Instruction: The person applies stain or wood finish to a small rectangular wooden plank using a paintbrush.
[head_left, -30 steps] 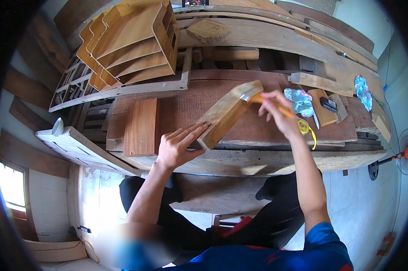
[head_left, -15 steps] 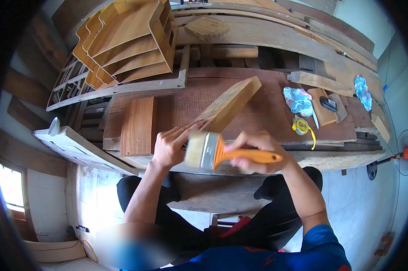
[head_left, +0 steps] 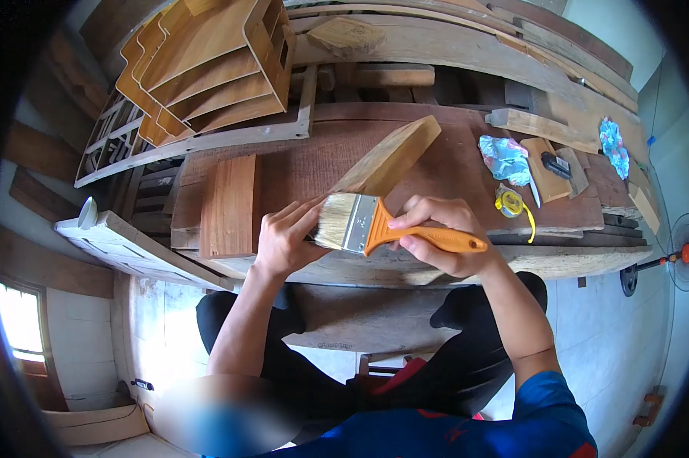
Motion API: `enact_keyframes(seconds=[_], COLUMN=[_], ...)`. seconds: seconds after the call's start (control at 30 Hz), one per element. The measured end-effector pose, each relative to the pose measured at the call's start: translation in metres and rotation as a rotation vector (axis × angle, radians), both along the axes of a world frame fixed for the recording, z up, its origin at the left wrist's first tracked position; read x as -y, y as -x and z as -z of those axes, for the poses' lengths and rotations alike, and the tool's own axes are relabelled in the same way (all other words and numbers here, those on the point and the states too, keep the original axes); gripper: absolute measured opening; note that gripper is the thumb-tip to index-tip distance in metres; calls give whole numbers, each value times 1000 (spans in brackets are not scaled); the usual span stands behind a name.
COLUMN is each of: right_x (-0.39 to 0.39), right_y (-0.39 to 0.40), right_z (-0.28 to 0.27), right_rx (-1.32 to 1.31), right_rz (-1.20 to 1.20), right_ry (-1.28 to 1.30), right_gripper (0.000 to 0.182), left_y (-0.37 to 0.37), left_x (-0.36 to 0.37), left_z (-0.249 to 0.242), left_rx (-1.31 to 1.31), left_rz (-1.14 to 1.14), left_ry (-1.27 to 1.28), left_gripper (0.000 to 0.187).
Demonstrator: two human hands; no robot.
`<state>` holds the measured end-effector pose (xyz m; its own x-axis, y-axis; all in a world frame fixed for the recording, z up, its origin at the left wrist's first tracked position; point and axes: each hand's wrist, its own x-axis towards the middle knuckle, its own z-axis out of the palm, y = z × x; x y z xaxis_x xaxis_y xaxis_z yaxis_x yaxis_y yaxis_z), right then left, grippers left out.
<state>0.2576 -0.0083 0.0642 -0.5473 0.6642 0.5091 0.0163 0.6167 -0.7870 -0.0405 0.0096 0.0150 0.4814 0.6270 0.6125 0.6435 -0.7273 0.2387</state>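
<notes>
My right hand [head_left: 459, 225] grips the orange handle of a wide paintbrush [head_left: 362, 224], its pale bristles pointing left. Those bristles overlap the near end of a light wooden block [head_left: 394, 159] and reach the fingers of my left hand [head_left: 283, 240]. That hand is closed around the block's near end, which is partly hidden behind the brush. The block slants up and away to the right, over the reddish-brown board [head_left: 299, 164] on the bench.
A shorter brown wood piece [head_left: 230, 206] lies left of my left hand. Farther left stands a tiered wooden tray [head_left: 222, 72]. To the right are a yellow tape measure [head_left: 510, 202], a crumpled blue cloth [head_left: 503, 162] and a black-handled tool [head_left: 556, 165]. A fan [head_left: 684, 252] stands at far right.
The paintbrush has shifted slightly up and right and now shows sharp instead of blurred. My left hand has stayed on the block, and the whole view has tilted a little.
</notes>
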Motion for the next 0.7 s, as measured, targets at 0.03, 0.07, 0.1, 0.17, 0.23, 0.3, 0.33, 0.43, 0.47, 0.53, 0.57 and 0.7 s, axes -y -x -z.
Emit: enact_keyframes(seconds=[0.03, 0.07, 0.1, 0.17, 0.23, 0.3, 0.33, 0.43, 0.47, 0.53, 0.57, 0.7], right_x=[-4, -13, -24, -55, -66, -56, -41, -3, 3, -13, -30, -77], right_y=[-5, -17, -32, -68, -81, -68, -48, -3, 4, -14, -33, -77], right_z=[0, 0, 1, 17, 31, 25, 17, 11, 7, 6, 11, 40], right_rx=[-13, -23, -33, 30, 86, 107, 112, 113, 140, 52, 100, 54], right_rz=[11, 21, 31, 222, 525, 606, 558, 166, 96, 74, 156, 628], right_ry=[91, 178, 264, 284, 123, 18, -8, -33, -88, 115, 195, 198], right_gripper=[21, 21, 21, 19, 18, 18, 18, 21, 22, 23, 23, 21], left_y=[-1, -2, -4, -1, 4, 4, 4, 4, 5, 7, 5, 3], left_x=[0, 1, 2, 3, 2, 1, 1, -1, -2, -2, 0, 0], left_z=[-1, -5, -10, -9, -1, 1, 1, -2, -3, -1, 0, -2], left_rx=[1, 15, 29, 46, 89, 125, 137, 145, 140, 104, 100, 108], left_rz=[17, 18, 19, -3, -58, -100, -116, -80, -49, -44, -62, -79], left_ry=[-26, -10, 4, 35, 113, 149, 146, 162, 174, 123, 127, 127], left_gripper=[63, 63, 64, 66, 66, 67, 69, 68, 67, 67, 66, 66])
